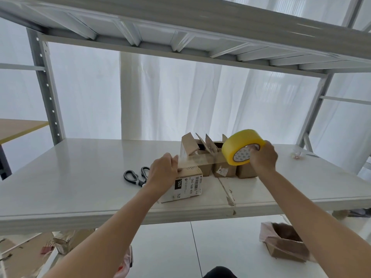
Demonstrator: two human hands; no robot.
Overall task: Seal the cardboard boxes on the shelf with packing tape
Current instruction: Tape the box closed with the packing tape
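A small cardboard box [185,186] with a white shipping label lies near the front of the white shelf [80,177]. My left hand [162,173] presses on its left top edge and holds down the end of a clear strip of tape [200,159]. That strip runs to the right, up to a yellow tape roll [240,146]. My right hand [262,157] grips the roll in the air, fingers hooked through its core. Behind stand three more small boxes [224,169] with their flaps open.
Black-handled scissors [136,175] lie on the shelf just left of my left hand. A crumpled scrap [297,153] sits at the shelf's far right. An upper shelf [180,27] hangs overhead. Below on the floor lie an open box [285,243] and cardboard scraps [60,243].
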